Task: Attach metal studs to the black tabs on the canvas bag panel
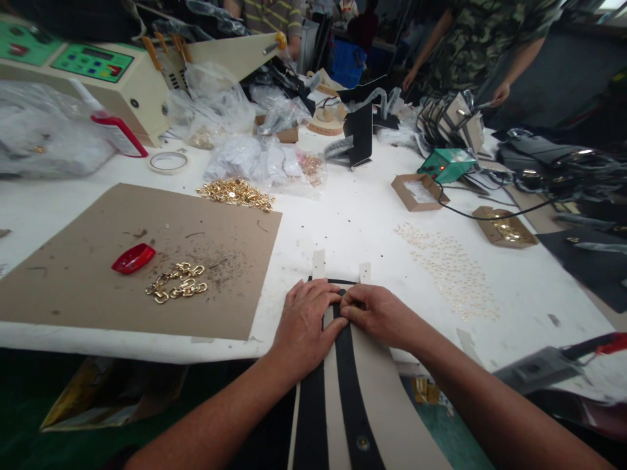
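A beige panel with black strips (350, 398) hangs over the table's near edge, its top end lying on the white table (353, 222). My left hand (306, 323) lies flat on the panel's top, fingers together and pressing down. My right hand (375, 313) rests beside it, fingertips pinched on the middle black strip right where the two hands meet. Two small beige tabs (318, 263) stick up just beyond my fingers. A metal snap (363, 443) shows low on the black strip.
A brown cardboard sheet (98, 274) at left carries a red tool (132, 258) and gold chain clasps (177, 282). Gold fittings (236, 192) are heaped behind. Small pale studs (448, 264) are spread at right. Another person's arms (509, 78) work at the far right.
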A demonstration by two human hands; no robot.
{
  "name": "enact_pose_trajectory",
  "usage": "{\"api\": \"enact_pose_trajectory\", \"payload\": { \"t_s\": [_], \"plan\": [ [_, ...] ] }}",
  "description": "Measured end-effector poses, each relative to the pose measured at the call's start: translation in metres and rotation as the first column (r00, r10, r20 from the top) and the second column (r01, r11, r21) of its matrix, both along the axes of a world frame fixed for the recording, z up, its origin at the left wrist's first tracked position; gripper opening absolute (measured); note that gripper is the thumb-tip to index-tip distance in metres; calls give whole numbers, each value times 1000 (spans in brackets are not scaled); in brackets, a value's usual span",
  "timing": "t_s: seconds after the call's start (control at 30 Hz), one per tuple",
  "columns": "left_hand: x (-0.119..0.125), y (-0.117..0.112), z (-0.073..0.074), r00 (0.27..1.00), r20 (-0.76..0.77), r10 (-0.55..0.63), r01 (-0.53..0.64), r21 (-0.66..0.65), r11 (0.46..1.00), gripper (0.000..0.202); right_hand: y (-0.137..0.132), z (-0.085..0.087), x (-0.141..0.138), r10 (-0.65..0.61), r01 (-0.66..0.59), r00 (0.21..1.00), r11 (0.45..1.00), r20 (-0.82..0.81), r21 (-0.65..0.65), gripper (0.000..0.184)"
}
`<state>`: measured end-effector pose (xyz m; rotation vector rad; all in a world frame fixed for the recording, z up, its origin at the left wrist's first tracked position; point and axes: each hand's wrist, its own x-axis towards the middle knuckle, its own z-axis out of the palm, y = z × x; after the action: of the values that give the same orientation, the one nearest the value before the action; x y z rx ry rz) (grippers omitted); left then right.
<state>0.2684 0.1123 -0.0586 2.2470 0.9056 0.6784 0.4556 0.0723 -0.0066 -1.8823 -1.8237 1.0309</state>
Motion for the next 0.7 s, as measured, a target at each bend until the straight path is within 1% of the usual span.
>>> {"api": "enact_pose_trajectory", "payload": {
  "t_s": [0.17,0.3,0.37,0.43,0.5,0.53,0.57,0.6,0.63,0.7],
  "plan": [
    [1,0,2,1000,-14,1,-1,-7,1000,30,-3,-5,-4,-98,96,994,994,40,51,11],
    [0,-1,2,1000,-7,-2,1,-6,1000,32,-4,-8,-5,-93,90,995,994,48,62,13],
    [-1,-1,2,1000,-4,4,-4,-2,1000,34,-5,-8,-5,-99,94,994,991,44,90,13],
    [-1,-1,3,1000,0,8,-8,8,1000,36,-9,-7,-6,-129,128,992,984,-1,122,14],
    [0,-1,4,1000,0,3,-3,22,1000,32,-19,-5,-7,-208,221,973,965,-100,143,16],
    [0,-1,5,1000,-3,-1,1,27,1000,28,-28,-4,-8,-268,291,951,944,-153,153,18],
    [0,0,5,1000,-8,-4,5,34,999,24,-40,-2,-9,-341,375,918,912,-201,164,20],
    [1,1,5,1000,-13,-7,7,43,999,21,-55,-1,-9,-421,466,875,866,-237,183,23],
    [1,2,5,1000,-19,-11,12,55,998,18,-73,0,-8,-503,558,823,803,-262,210,26],
    [1,4,2,999,-28,-23,26,94,995,16,-114,0,-4,-652,714,699,652,-292,253,31]
  ]
}}
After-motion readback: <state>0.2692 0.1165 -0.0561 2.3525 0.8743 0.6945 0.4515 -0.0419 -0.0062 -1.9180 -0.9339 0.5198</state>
